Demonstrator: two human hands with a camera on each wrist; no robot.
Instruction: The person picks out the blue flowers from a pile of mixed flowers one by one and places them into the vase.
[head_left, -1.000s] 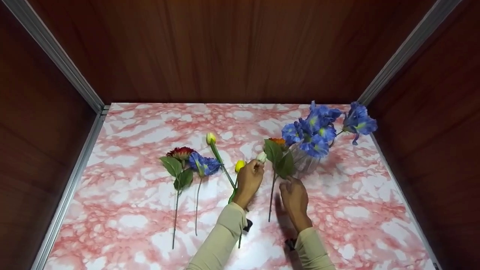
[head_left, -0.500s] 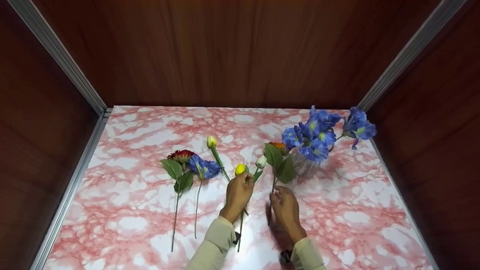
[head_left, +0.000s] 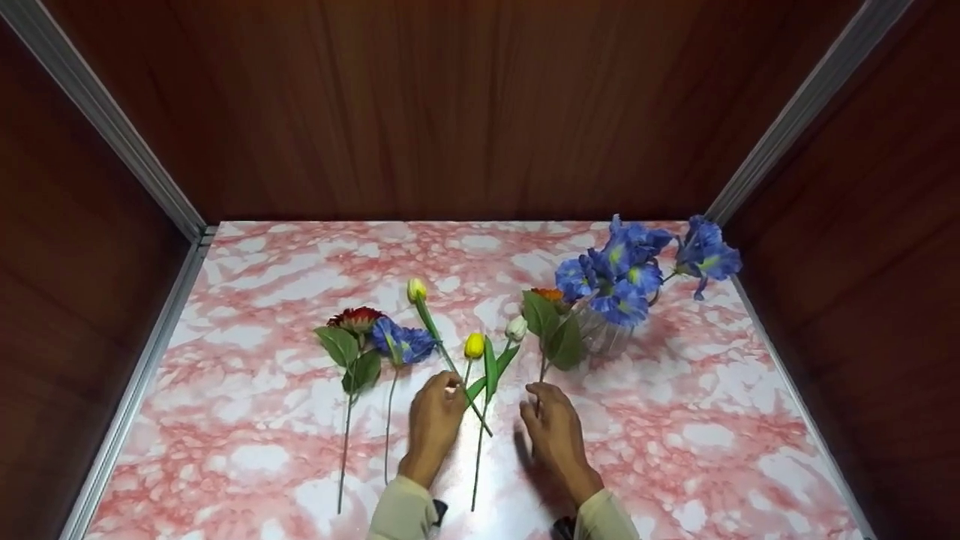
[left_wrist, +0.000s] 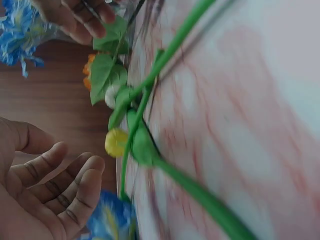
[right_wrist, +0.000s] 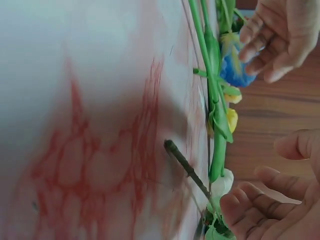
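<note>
My left hand hovers low over the table beside the stems of the tulips, its fingers loosely curled and holding nothing. Just beyond it stand out a yellow tulip, a white tulip and a pale yellow tulip, their green stems crossing. Near the lower stem of an orange flower with broad leaves is my right hand. The right wrist view shows its fingers relaxed and apart, overlapping the leafy stem, with nothing gripped.
At the right, a clear ribbed vase holds several blue flowers, one leaning out to the right. A dark red flower and a single blue flower lie left of the tulips. Wood panels enclose the back and sides.
My left hand has drawn back from the white tulip, past the yellow one, toward the front left. My right hand has come down from the orange flower's leaves toward its stem end.
</note>
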